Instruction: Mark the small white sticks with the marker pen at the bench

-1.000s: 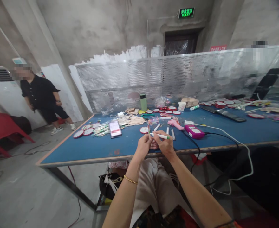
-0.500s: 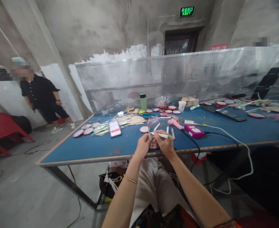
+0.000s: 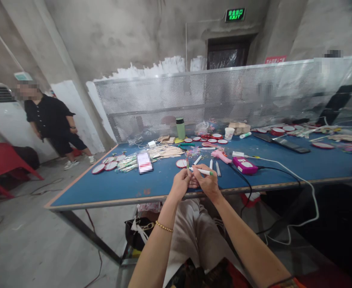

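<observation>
My left hand (image 3: 181, 184) is closed on a thin wooden craft stick (image 3: 187, 161) that stands upright and bears coloured marks. In my right hand (image 3: 209, 185) is a white marker pen (image 3: 205, 172) with a green end, its tip pointing left against the stick. Both hands are close together above the front edge of the blue table (image 3: 104, 194). Just beyond them lie a red-rimmed white disc (image 3: 181, 163) and several white pens (image 3: 218, 169). A pink glue gun (image 3: 221, 156) rests behind the pens, beside a tangle of colourful strands (image 3: 193, 152).
A phone (image 3: 145, 163) and loose wooden sticks (image 3: 168, 151) lie left. A green bottle (image 3: 180, 129) and paper cup (image 3: 229, 133) stand behind. Right is a purple box (image 3: 245, 165) with cables. A perforated metal screen (image 3: 164, 96) backs the table. A person (image 3: 51, 118) stands at far left.
Both hands keep their hold and stay almost in place; the marker in my right hand has shifted very slightly left. The rest of the table looks the same.
</observation>
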A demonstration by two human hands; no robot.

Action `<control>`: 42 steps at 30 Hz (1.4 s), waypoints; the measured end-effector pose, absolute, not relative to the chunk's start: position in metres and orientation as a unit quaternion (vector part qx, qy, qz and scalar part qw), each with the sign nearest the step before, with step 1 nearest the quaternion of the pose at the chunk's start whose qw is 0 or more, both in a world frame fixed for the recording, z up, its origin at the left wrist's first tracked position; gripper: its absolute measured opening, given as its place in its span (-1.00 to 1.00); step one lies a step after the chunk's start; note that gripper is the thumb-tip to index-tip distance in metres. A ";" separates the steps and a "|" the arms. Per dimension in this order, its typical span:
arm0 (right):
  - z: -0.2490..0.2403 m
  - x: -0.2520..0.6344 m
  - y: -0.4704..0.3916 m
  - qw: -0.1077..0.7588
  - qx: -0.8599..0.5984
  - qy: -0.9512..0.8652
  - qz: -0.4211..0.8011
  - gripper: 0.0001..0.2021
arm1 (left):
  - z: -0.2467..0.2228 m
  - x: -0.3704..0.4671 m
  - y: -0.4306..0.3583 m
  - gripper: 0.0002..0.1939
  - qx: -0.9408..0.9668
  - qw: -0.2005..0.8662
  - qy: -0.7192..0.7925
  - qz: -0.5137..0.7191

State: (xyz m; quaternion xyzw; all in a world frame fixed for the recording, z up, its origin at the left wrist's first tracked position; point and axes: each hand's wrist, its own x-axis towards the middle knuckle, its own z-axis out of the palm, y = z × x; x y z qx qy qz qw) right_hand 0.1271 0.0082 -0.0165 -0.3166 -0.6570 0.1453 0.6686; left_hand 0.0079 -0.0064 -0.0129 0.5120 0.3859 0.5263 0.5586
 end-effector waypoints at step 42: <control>-0.018 0.127 0.008 0.672 -0.314 -0.654 0.146 -0.82 | -0.012 0.008 -0.008 -0.89 0.501 0.562 0.390 0.530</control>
